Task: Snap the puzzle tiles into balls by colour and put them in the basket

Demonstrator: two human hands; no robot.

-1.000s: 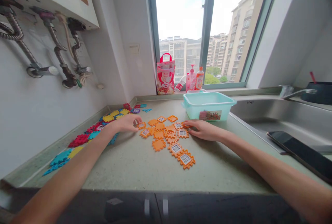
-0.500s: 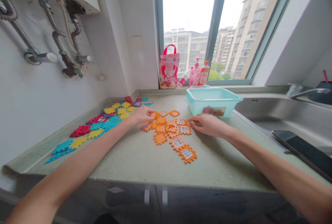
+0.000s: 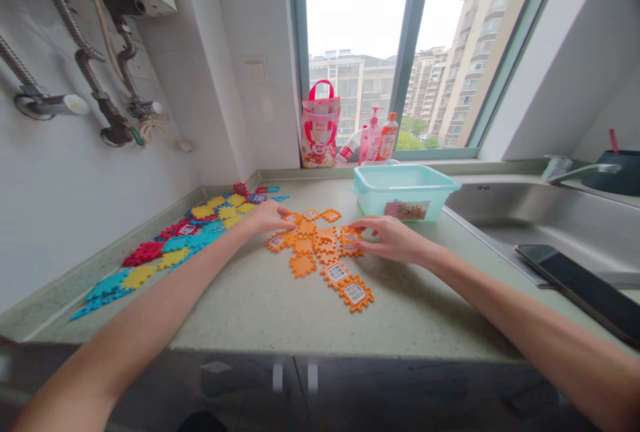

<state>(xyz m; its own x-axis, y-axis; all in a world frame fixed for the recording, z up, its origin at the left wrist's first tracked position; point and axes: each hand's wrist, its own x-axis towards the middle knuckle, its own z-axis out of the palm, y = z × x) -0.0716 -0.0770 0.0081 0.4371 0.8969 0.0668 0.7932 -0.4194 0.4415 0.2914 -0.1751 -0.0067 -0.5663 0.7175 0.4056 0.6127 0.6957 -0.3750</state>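
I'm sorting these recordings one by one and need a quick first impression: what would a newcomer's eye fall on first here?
Probably the orange toothed pieces mid-counter, with the left hand and right hand at either side. Next might come the pale turquoise tub beyond the right hand, and the red, yellow and blue pieces strewn along the left.

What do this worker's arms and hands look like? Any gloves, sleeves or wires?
They're human: a bare, five-fingered left hand and a matching right hand, on slender, bare left and right forearms. I see no gloves, sleeves, watch, cables or markings.
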